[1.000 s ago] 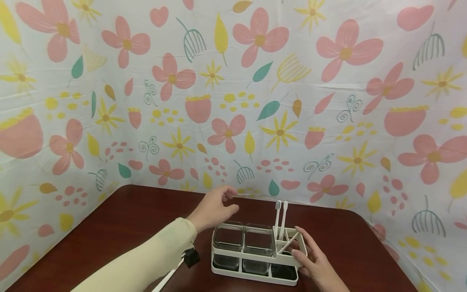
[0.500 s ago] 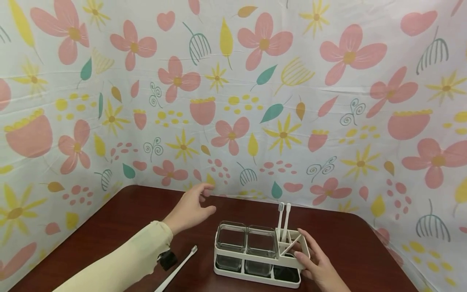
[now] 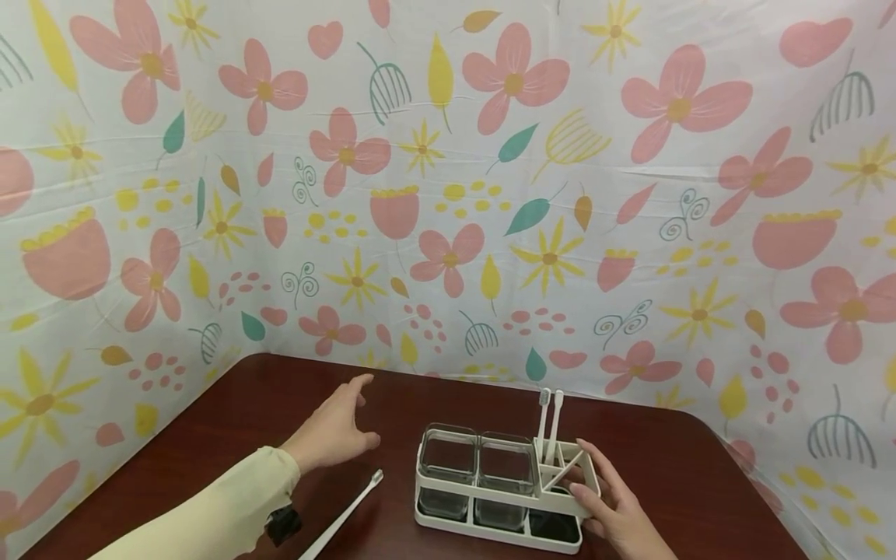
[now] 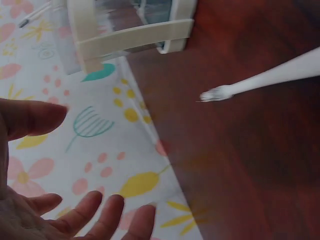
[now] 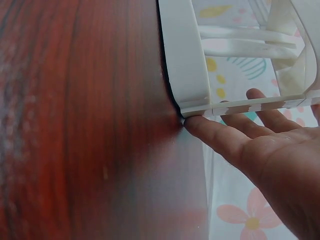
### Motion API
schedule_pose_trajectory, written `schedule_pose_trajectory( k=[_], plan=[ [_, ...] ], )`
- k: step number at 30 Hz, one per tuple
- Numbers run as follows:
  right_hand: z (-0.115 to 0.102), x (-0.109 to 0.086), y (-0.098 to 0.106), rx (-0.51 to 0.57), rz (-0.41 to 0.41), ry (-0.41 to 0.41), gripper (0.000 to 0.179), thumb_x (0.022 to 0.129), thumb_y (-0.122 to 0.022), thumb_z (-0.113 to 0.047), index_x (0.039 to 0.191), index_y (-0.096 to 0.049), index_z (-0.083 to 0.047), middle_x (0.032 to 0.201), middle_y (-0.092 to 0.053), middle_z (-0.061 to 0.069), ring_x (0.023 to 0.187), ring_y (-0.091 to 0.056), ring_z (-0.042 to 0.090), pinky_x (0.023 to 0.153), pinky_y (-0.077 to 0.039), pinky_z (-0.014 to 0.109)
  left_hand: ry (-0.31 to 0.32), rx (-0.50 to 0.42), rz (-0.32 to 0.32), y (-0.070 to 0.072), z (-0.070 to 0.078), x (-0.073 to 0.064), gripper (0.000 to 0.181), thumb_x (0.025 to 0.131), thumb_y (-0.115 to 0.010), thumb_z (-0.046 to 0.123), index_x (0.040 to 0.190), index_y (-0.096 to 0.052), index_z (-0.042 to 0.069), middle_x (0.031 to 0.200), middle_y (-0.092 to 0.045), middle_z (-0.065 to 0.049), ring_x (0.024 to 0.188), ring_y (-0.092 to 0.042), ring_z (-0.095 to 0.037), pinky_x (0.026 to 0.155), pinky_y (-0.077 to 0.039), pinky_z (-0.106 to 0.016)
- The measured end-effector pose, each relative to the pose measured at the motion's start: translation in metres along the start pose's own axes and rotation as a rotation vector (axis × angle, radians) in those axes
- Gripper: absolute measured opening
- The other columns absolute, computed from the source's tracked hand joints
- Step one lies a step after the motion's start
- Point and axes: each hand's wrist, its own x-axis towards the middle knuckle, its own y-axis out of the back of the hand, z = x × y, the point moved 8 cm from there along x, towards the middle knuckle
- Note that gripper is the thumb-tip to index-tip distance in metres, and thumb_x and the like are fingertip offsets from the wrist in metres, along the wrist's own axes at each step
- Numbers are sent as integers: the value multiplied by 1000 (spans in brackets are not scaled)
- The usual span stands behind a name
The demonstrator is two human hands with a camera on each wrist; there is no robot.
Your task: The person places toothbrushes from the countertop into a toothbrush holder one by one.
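A white toothbrush holder [image 3: 504, 491] with two clear square cups [image 3: 505, 459] stands toward the front right of the table. Two white toothbrushes [image 3: 550, 424] stand upright in its divided section, heads up. My right hand [image 3: 616, 505] grips the holder's right end, thumb at the front and index finger at the back corner; the right wrist view has fingertips [image 5: 197, 124] against its lower edge. Left of the holder, my left hand [image 3: 332, 432] is over the table, fingers spread and holding nothing. Another white toothbrush [image 3: 343, 517] lies on the table, nearer me than that hand.
The dark red-brown table [image 3: 280, 389] has rounded back corners. A white curtain [image 3: 448, 194] printed with flowers and leaves hangs behind it and along the sides. A small black box [image 3: 283, 526] is strapped at the left wrist.
My left hand has moved left, away from the holder, and lower, uncovering more of the toothbrush on the table. The right hand keeps its place on the holder. The head view has shifted slightly.
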Motion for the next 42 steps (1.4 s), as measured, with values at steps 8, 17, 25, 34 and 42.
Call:
schedule_pose_trajectory(
  k=[8, 17, 25, 34, 42],
  plan=[
    [1, 0, 0, 12, -11, 0, 58, 105, -42, -5, 145, -31, -45, 115, -51, 5, 66, -39, 13, 55, -29, 32, 66, 68, -150, -23, -24, -12, 88, 74, -84, 18, 148, -39, 8, 142, -44, -26, 123, -51, -42, 86, -48, -57],
    [-1, 0, -1, 31, -30, 26, 59, 105, -42, -4, 147, -31, -43, 121, -55, 0, 74, -47, 6, 56, -29, 31, 101, 126, -313, -47, -44, -23, 74, 74, -83, 21, 138, -50, 6, 141, -46, -25, 124, -47, -50, 88, -43, -65],
    [1, 1, 1, -50, 32, -16, 57, 105, -43, -6, 147, -29, -43, 115, -47, 13, 73, -47, 9, 55, -38, 28, 35, 202, -341, -55, -46, -28, 46, 65, -83, 18, 105, -62, 10, 94, -61, -3, 82, -58, -26, 69, -47, -49],
    [3, 0, 2, -48, 32, -37, 57, 105, -44, -7, 147, -28, -43, 117, -48, 12, 75, -50, 10, 57, -40, 28, 57, 222, -371, -61, -48, -30, 36, 68, -84, 14, 98, -65, 9, 83, -60, 0, 72, -56, -22, 65, -48, -47],
    [3, 0, 2, -42, 32, -31, 57, 105, -43, -7, 148, -28, -42, 116, -48, 12, 72, -46, 9, 55, -36, 29, 30, 283, -367, -64, -48, -28, 25, 71, -81, 10, 88, -63, 12, 71, -56, 3, 60, -53, -19, 56, -45, -41]
  ],
)
